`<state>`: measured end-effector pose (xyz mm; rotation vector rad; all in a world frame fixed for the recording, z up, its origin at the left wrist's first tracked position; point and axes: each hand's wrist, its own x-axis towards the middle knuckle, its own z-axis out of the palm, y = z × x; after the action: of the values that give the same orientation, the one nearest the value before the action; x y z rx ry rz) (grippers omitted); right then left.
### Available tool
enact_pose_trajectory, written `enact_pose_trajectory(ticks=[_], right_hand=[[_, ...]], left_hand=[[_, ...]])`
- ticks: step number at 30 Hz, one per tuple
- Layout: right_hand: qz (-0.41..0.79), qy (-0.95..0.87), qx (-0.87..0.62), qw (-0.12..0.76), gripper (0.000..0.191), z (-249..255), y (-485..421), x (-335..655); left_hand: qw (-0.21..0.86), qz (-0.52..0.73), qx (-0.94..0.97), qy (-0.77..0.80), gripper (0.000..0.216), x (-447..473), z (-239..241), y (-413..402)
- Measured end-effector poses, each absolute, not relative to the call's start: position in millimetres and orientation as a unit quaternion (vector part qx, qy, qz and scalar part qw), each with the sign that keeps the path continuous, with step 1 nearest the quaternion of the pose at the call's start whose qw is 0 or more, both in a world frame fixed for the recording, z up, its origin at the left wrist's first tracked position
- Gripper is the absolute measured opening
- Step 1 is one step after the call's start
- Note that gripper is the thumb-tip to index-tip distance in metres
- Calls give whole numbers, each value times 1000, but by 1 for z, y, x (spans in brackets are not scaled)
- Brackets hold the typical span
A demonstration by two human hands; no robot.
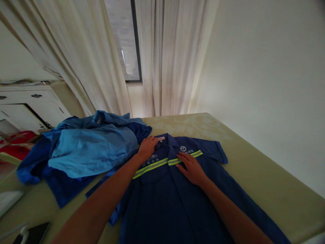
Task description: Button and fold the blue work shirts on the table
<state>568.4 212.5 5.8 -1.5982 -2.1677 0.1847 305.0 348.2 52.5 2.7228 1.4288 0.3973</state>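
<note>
A dark navy work shirt lies spread on the table, front side up, its collar pointing away from me. Yellow-green and grey reflective strips cross its chest, with white printing above them. My left hand rests by the collar on the left shoulder area, fingers stretched forward over the cloth. Flat on the chest lies my right hand, fingers spread across the reflective strip near the gear logo. Both palms face down, and neither hand appears to grip the fabric. The shirt's lower end runs out of view toward me.
A heap of blue shirts lies left of the navy shirt on the pale table. A dark flat object and a white item sit at the near left. Curtains, a white cabinet and a wall surround the table.
</note>
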Motion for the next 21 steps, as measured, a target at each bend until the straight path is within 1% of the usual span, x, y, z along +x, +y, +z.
enact_pose_trajectory(ticks=[5, 9, 13, 14, 18, 19, 21], right_hand=[[61, -784, -579, 214, 47, 7, 213, 567], [67, -783, -582, 209, 46, 12, 212, 565], [73, -778, -587, 212, 44, 16, 214, 564], [74, -777, -588, 214, 44, 16, 214, 563], [75, -773, -592, 214, 44, 15, 216, 562], [74, -771, -594, 215, 43, 15, 216, 561], [72, -769, -597, 218, 42, 15, 217, 561]], left_hand=[[11, 123, 867, 482, 20, 295, 55, 358], [30, 134, 834, 534, 14, 294, 53, 362], [66, 133, 823, 548, 19, 295, 48, 362], [79, 127, 830, 537, 23, 294, 47, 363], [104, 104, 869, 473, 49, 284, 51, 377], [113, 109, 868, 470, 49, 281, 53, 382], [148, 138, 847, 491, 37, 277, 56, 393]])
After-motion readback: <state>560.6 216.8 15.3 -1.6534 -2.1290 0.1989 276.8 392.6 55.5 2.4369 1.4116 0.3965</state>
